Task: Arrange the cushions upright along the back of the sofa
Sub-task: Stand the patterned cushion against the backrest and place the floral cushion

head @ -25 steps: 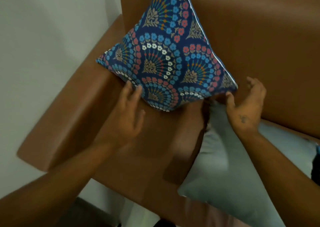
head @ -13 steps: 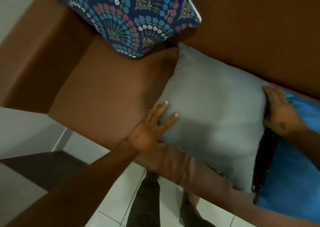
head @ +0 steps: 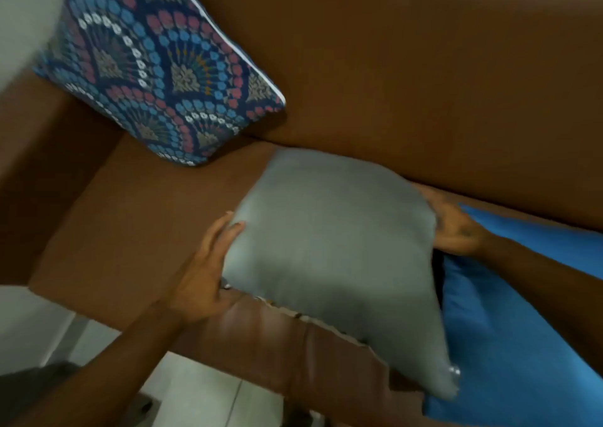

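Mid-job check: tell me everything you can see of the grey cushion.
The grey cushion is plain, square and soft-looking, of smooth matte fabric, with no pattern. It lies tilted on the brown sofa seat, its lower corner hanging past the front edge. The left hand presses its left edge; the right hand grips its right edge. It overlaps the blue cushion and lies apart from the patterned cushion.
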{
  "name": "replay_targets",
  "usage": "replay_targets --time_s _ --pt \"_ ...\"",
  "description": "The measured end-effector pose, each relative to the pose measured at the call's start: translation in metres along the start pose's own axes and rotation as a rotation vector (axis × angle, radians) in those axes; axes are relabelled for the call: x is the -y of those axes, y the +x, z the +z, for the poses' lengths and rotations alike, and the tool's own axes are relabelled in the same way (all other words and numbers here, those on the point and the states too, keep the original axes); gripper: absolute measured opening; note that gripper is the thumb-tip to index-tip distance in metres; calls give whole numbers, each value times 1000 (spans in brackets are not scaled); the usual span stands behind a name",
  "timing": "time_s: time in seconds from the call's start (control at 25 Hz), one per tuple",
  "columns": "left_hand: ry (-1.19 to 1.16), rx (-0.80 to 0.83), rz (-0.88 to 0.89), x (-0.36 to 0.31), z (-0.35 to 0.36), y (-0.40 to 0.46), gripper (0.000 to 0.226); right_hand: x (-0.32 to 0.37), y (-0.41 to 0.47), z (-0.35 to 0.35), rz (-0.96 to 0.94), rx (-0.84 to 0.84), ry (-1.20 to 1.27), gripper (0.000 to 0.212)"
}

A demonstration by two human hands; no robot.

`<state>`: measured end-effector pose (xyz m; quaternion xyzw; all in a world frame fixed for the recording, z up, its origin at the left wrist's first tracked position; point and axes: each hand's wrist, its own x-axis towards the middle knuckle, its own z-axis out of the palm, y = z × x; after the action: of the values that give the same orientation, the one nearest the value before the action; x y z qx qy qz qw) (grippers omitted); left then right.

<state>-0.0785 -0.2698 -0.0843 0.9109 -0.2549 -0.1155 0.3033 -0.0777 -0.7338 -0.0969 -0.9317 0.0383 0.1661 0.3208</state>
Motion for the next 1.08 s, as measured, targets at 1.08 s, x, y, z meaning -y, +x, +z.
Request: replay_targets --time_s 1.08 --pt "-1094 -353 -515 -19 -18 231 63 35 -5 -56 35 -877 163 61"
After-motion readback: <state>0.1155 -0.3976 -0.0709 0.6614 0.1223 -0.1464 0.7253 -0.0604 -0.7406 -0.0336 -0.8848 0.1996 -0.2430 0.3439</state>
